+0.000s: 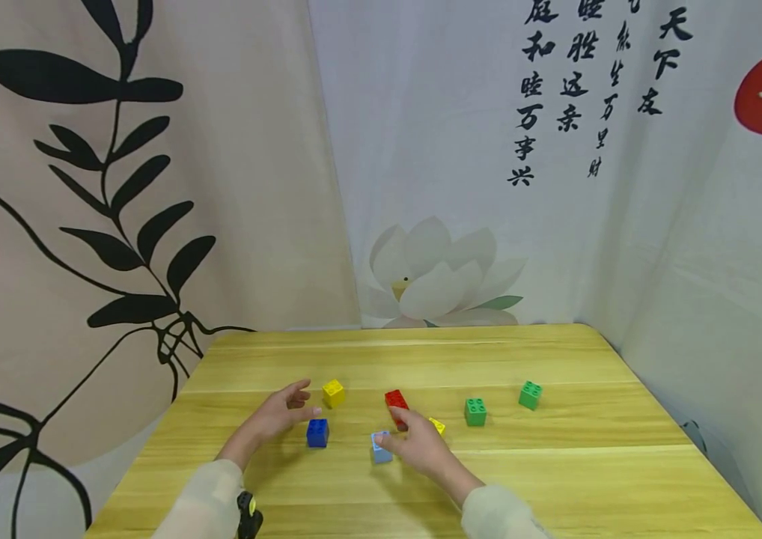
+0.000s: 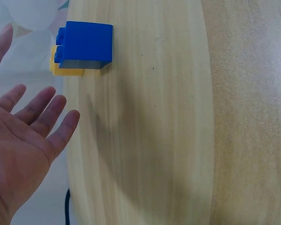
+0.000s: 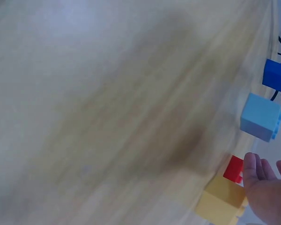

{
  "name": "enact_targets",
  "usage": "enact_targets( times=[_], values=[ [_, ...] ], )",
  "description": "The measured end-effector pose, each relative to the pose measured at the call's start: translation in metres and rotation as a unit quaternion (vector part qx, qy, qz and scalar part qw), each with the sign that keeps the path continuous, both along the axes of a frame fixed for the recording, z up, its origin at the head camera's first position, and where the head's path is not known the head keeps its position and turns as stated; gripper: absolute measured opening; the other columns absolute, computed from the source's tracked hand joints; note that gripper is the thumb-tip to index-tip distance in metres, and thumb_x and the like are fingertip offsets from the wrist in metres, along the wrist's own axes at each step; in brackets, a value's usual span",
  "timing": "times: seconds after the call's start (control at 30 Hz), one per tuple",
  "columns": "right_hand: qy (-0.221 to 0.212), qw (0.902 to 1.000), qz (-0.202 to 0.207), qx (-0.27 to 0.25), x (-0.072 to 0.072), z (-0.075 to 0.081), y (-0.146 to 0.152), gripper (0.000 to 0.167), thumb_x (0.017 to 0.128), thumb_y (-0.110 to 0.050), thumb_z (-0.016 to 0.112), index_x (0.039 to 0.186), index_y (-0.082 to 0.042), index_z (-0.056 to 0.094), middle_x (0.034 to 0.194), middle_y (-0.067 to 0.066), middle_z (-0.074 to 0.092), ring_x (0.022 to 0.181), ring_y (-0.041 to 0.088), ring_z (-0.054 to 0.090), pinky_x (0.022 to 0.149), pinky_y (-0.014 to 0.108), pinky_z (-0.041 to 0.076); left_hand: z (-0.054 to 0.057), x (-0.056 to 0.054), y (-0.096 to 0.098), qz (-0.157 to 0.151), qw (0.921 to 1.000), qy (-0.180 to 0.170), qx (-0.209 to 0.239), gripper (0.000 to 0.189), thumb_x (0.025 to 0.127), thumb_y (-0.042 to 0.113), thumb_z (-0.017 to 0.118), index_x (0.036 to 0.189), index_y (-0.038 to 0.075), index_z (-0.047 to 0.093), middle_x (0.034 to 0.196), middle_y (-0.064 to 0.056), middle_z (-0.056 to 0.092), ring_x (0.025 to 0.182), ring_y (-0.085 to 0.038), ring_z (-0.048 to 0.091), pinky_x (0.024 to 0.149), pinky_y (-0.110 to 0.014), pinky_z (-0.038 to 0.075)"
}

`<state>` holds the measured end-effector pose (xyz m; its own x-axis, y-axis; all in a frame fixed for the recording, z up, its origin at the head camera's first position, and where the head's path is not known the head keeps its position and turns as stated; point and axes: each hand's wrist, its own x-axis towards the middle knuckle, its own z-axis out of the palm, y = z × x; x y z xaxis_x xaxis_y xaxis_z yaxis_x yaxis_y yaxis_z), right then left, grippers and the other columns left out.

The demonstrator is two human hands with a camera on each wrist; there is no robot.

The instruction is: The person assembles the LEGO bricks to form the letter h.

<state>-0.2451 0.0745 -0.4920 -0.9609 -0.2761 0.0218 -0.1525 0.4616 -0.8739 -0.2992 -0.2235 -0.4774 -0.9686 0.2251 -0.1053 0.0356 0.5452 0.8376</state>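
Observation:
My left hand (image 1: 278, 414) hovers with spread, relaxed fingers beside a dark blue block (image 1: 317, 433) and a yellow block (image 1: 333, 393). In the left wrist view that hand (image 2: 25, 136) holds nothing, and the blue block (image 2: 88, 44) stands apart from it. Over the middle of the table, my right hand (image 1: 421, 443) has loosely extended fingers near a light blue block (image 1: 381, 447) and a red block (image 1: 396, 400). The right wrist view shows the light blue block (image 3: 261, 117) apart from the right hand (image 3: 269, 190). A second yellow block (image 1: 437, 426) is partly hidden behind this hand.
Two green blocks (image 1: 475, 412) (image 1: 531, 394) stand to the right on the wooden table (image 1: 596, 479). A black band (image 1: 248, 515) is at the left sleeve. Printed curtains (image 1: 273, 187) hang behind the table.

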Motion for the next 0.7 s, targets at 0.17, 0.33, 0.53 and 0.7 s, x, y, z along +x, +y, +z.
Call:
enact_targets(
  times=[0.17,0.33,0.53,0.7],
  values=[
    [-0.006,1.0000,0.001,-0.006,0.003,-0.009,-0.001,0.070,0.091,-0.033,0.074,0.146,-0.001,0.045,0.140,0.021,0.052,0.121,0.038,0.052,0.094,0.054,0.048,-0.003,0.002,0.000,-0.011,0.9999,-0.004,0.003,0.078,0.091,0.035,0.073,0.152,0.005,0.035,0.142,-0.022,0.049,0.131,-0.041,0.045,0.103,-0.057,0.040],
    [-0.020,0.9997,-0.002,-0.013,0.005,-0.014,-0.003,0.069,0.090,-0.031,0.074,0.146,-0.002,0.045,0.139,0.020,0.053,0.120,0.037,0.053,0.095,0.054,0.047,-0.009,0.005,0.001,-0.017,0.9998,-0.009,0.001,0.072,0.093,0.028,0.072,0.151,0.003,0.037,0.141,-0.022,0.050,0.128,-0.041,0.047,0.100,-0.056,0.043],
    [-0.020,0.9995,-0.002,-0.024,0.006,-0.019,-0.003,0.067,0.089,-0.024,0.076,0.143,0.002,0.047,0.138,0.021,0.054,0.119,0.037,0.055,0.098,0.054,0.046,-0.013,0.005,0.001,-0.015,0.9998,-0.014,0.004,0.073,0.090,0.031,0.074,0.150,0.005,0.041,0.140,-0.020,0.052,0.128,-0.040,0.048,0.102,-0.056,0.041],
    [-0.029,0.9987,-0.004,-0.042,0.006,-0.021,-0.002,0.064,0.089,-0.019,0.076,0.142,0.003,0.048,0.135,0.020,0.056,0.118,0.035,0.056,0.098,0.053,0.046,-0.016,0.006,-0.001,-0.017,0.9994,-0.024,0.019,0.073,0.090,0.030,0.075,0.149,0.004,0.042,0.141,-0.020,0.052,0.131,-0.042,0.045,0.105,-0.059,0.037]
  ],
)
